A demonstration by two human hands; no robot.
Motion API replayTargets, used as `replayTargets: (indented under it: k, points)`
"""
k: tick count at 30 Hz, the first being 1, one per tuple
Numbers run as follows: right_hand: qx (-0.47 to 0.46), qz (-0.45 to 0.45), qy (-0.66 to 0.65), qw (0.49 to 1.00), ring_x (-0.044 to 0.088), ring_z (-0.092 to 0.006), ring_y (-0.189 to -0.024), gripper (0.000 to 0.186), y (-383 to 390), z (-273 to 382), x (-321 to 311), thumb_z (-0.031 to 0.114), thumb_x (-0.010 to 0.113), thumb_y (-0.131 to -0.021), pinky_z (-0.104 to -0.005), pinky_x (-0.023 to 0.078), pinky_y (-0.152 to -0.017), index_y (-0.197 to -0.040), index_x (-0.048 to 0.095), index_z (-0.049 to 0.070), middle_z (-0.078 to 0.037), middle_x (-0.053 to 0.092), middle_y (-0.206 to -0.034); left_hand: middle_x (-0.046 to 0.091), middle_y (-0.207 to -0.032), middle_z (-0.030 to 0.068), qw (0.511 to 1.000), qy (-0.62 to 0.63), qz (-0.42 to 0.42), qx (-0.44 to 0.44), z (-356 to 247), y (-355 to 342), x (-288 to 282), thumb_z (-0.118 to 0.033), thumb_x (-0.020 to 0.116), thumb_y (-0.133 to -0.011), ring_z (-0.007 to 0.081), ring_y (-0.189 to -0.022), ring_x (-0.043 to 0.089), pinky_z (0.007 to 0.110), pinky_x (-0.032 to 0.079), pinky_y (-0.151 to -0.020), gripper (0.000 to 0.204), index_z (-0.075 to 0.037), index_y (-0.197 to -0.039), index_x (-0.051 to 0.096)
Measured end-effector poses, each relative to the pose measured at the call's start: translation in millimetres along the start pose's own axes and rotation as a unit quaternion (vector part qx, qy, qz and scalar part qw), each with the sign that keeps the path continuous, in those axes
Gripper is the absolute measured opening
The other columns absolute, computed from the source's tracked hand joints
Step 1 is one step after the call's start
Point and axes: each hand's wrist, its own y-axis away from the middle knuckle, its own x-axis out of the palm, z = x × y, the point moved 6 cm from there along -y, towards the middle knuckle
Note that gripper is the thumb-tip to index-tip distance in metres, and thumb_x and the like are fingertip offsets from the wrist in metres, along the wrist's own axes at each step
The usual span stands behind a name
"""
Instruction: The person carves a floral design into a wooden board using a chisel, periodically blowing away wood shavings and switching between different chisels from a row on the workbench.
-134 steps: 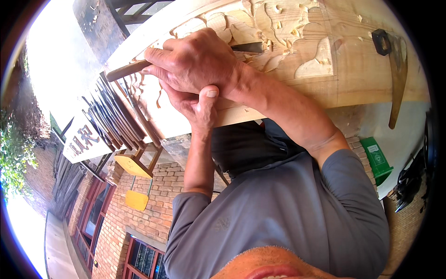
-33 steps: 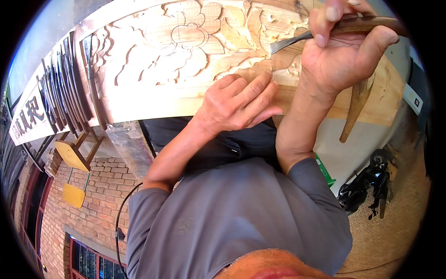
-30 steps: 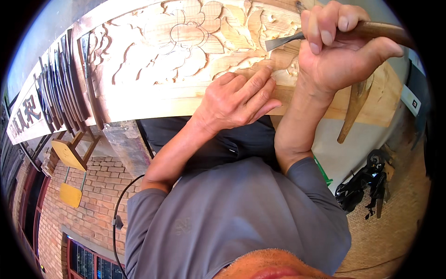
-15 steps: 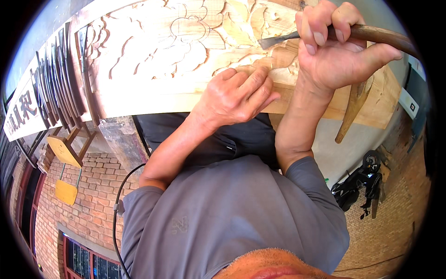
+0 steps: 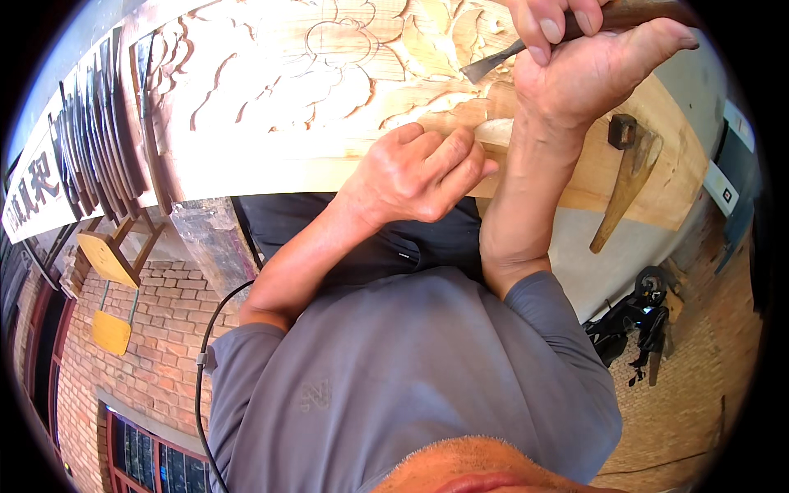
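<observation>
A wood chisel (image 5: 496, 62) with a flat steel blade and a brown wooden handle lies across my right hand (image 5: 573, 78). My right fingers close round its handle, palm turned up and thumb stretched out to the right. The blade tip is over the carved wooden board (image 5: 271, 160), near cut leaf shapes; I cannot tell whether it touches. My left hand (image 5: 423, 174) is at the board's near edge, its fingers curled; whatever is inside them, if anything, is hidden. To the right lies a wooden-handled tool (image 5: 618, 193), a dark metal block (image 5: 622, 131) at its upper end.
Several chisels (image 5: 99, 140) lie side by side at the board's left, with one flared chisel (image 5: 149, 123) apart from them. Below stand a wooden stool (image 5: 107, 256) and a yellow-seated chair (image 5: 111, 332). A black cable (image 5: 202, 386) runs down my left side. Black gear (image 5: 641, 329) sits at right.
My right hand has moved farther away with the chisel, toward the upper edge. The dark metal block by the wooden-handled tool has come into sight. My left hand has barely moved.
</observation>
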Motion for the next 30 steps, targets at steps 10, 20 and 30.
replayTargets:
  k: [10, 20, 30]
  points:
    - [-0.023, 0.001, 0.042, 0.999, 0.030, -0.0130, -0.048, 0.086, -1, -7, -50, 0.099, 0.026, -0.090, -0.0260, 0.021, -0.043, -0.070, 0.037, 0.016, -0.003, 0.040, -0.059, 0.072, -0.085, 0.0043, 0.999, -0.005, -0.030, 0.016, 1, -3, -1, -0.019, 0.088, -0.085, 0.0106, -0.056, 0.057, 0.026, 0.041, -0.049, 0.019, -0.007, -0.089, 0.073]
    - [-0.099, -0.058, 0.010, 0.993, 0.047, -0.0176, -0.052, 0.068, 2, 50, -48, 0.068, 0.044, -0.109, -0.0288, 0.036, -0.047, -0.082, 0.053, 0.006, -0.010, 0.054, -0.068, 0.068, -0.075, -0.0002, 0.998, 0.017, -0.025, -0.055, 12, -7, -21, -0.014, 0.090, -0.081, 0.0131, -0.054, 0.057, 0.029, 0.039, -0.049, 0.016, -0.010, -0.087, 0.075]
    - [-0.340, 0.151, 0.289, 0.882, 0.062, -0.0168, -0.056, 0.043, 71, 35, 18, 0.043, 0.083, -0.092, -0.0295, 0.049, -0.051, -0.100, 0.073, 0.002, -0.008, 0.068, -0.076, 0.070, -0.136, 0.0162, 0.898, 0.351, 0.046, -0.260, 17, 23, -16, -0.075, 0.080, -0.084, 0.0337, -0.120, 0.071, 0.049, 0.053, -0.107, 0.104, 0.002, -0.150, 0.057]
